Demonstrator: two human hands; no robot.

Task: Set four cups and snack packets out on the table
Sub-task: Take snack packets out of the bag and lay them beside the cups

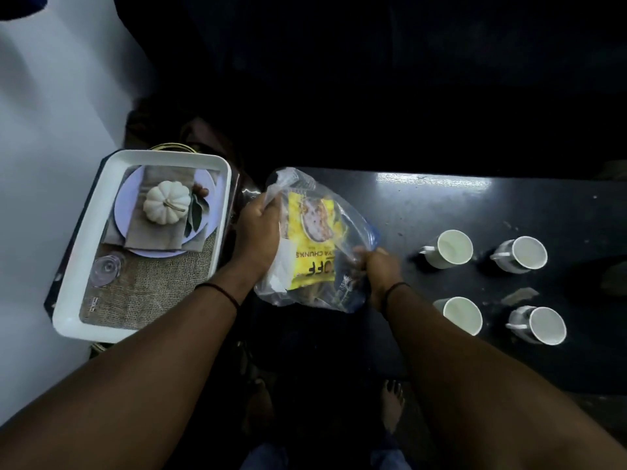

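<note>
A clear plastic bag [353,228] is held up over the near left end of the dark table [424,205]. Inside it lies a yellow snack packet [314,239]. My left hand [256,232] grips the bag's left top edge. My right hand [375,271] clutches its right lower side. To the right, white cups stand on the table in two rows: two far ones [453,248] [524,254] and two near ones [463,315] [543,325].
A white tray [83,259] with a printed picture of a pumpkin and plate sits at the left, tilted, beside the table. A pale wall lies further left. My bare feet [392,401] show on the dark floor below the bag.
</note>
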